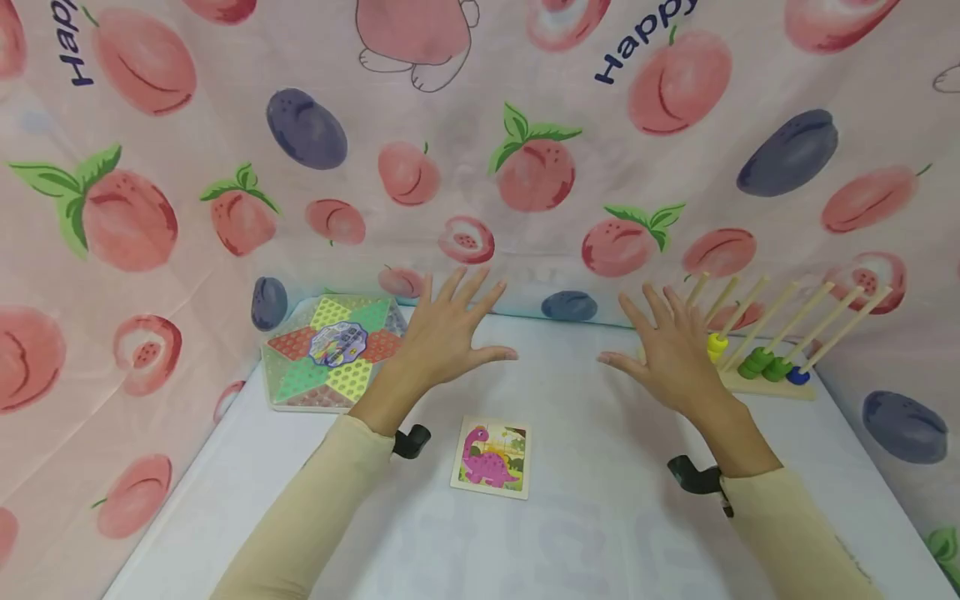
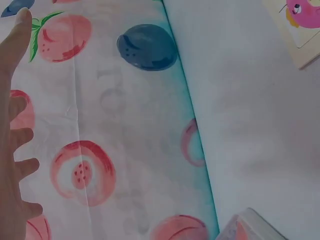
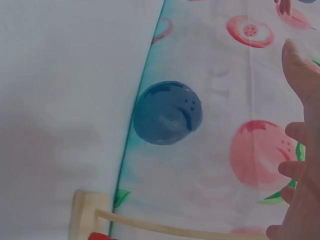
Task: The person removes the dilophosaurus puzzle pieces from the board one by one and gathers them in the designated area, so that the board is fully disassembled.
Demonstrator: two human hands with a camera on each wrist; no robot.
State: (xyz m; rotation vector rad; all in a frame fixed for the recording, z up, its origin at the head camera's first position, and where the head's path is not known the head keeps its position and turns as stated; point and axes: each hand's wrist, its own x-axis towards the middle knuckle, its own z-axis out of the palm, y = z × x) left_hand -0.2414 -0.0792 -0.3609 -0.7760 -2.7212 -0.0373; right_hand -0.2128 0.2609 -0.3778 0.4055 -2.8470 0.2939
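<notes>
Both hands hover over the table with fingers spread and nothing in them. My left hand [image 1: 450,333] overlaps the right edge of a star-patterned Chinese checkers board [image 1: 337,350] in the head view. On the other side, my right hand [image 1: 675,354] is nearest to a wooden bead rack [image 1: 765,383] with upright sticks and yellow, green and blue beads. A small square dinosaur puzzle [image 1: 491,458], pink on a wooden frame, lies on the table between the forearms. In the left wrist view the puzzle's corner [image 2: 302,55] shows at top right.
The white table [image 1: 570,533] meets a fruit-printed cloth [image 1: 480,167] hanging behind it and at both sides. Black wrist mounts [image 1: 693,477] sit at the cuffs of both beige sleeves. One rack stick [image 3: 175,229] crosses the bottom of the right wrist view.
</notes>
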